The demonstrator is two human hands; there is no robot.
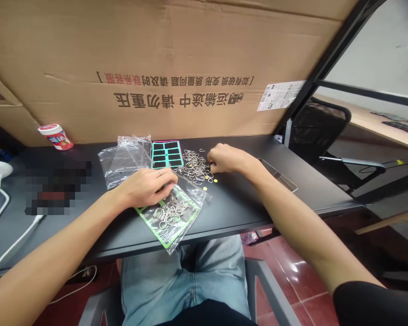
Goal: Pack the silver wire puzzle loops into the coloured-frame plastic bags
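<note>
Loose metal rings [193,165]: light, stiff, slippery, best taken by the rim, heaped on a black desk [258,213]. Right hand [224,158] at the heap, fingers curled, perhaps pinching. Left hand [146,188] lies loosely closed on a plastic bag [187,203] of rings, just beside the heap.

Desk [244,213]: matt black, smooth
Rings on desk [194,164]: shiny metal
Bag on desk [122,158]: clear glossy plastic
Carton behind desk [88,54]: rough brown cardboard
Floor below desk [292,280]: glossy red tile

The person wears a black short sleeve [360,303] at the lower right of the frame, faded light blue jeans [187,276] at bottom centre, and one thin ring [159,172] on a finger of the left hand [146,188].
</note>
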